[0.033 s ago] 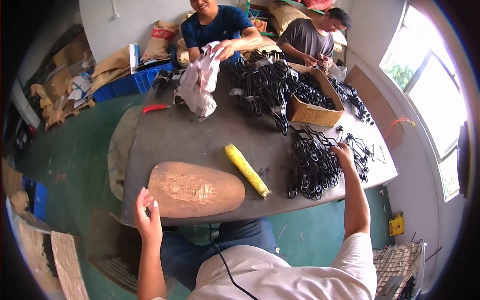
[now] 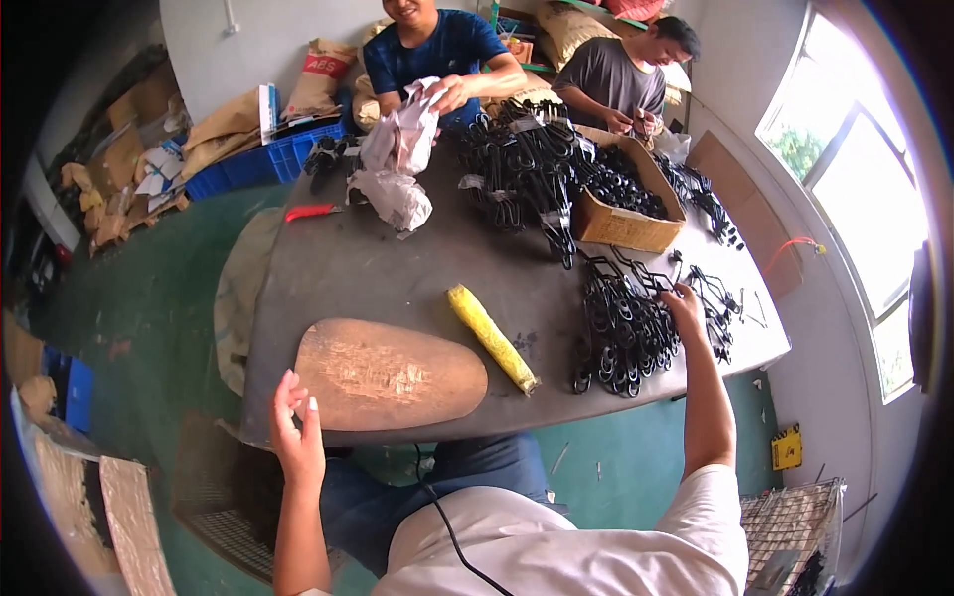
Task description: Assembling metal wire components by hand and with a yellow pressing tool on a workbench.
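My left hand [image 2: 298, 432] is held at the near left corner of the table, its fingers apart and nothing in them. Beside it lies a worn, rounded brown board [image 2: 393, 382], scratched pale in the middle. My right hand [image 2: 686, 308] reaches to the right side, fingers closed on a thin black bent hook at the upper edge of a pile of black hooks [image 2: 626, 338]. The fingertips are partly hidden among the pieces. Between the board and the pile lies a yellow roll [image 2: 492, 338], slanting toward me.
Across the grey table [image 2: 388, 273], one person handles a pale crumpled wrapping [image 2: 402, 139]; another works with small parts. A cardboard box [image 2: 631, 233] of black parts and bundled black hooks [image 2: 522, 169] stand at the back. A red-handled tool [image 2: 310, 212] lies far left.
The person across the table has shifted the pale wrapping slightly, lifting its upper part to the right. My hands stay almost where they were.
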The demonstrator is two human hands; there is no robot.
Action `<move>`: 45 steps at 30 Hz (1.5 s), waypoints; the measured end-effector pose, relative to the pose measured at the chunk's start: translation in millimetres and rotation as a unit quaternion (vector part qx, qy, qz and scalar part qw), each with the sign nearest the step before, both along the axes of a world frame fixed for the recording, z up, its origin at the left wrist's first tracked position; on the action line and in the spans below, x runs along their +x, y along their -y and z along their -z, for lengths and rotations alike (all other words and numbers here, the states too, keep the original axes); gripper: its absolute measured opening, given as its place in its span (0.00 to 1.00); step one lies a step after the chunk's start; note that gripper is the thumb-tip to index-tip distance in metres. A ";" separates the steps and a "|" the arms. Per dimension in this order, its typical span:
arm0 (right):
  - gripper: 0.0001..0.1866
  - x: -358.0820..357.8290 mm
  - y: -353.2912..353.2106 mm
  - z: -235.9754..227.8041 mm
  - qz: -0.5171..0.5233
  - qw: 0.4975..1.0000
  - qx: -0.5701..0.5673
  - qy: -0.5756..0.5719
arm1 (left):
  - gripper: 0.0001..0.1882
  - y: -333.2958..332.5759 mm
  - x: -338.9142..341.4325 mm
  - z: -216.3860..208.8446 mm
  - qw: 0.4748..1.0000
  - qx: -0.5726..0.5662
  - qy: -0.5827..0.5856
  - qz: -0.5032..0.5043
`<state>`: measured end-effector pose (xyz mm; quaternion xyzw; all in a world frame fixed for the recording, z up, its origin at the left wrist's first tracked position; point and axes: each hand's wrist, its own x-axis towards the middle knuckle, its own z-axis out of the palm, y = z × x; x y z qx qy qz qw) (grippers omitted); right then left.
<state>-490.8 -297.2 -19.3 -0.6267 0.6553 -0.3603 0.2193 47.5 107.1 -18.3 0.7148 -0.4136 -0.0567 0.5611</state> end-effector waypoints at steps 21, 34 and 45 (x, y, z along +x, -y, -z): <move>0.10 -83.0 28.0 -18.5 -0.063 0.974 0.173 0.136 | 0.26 -4.9 -17.4 14.1 0.994 0.059 0.082 0.047; 0.15 -37.3 29.3 -39.1 -0.144 0.941 0.274 -0.136 | 0.26 17.2 -39.3 25.1 0.993 0.067 0.027 0.096; 0.05 -113.3 56.2 1.8 -0.310 0.947 0.083 0.004 | 0.25 6.0 -23.2 39.8 0.988 0.125 -0.026 0.082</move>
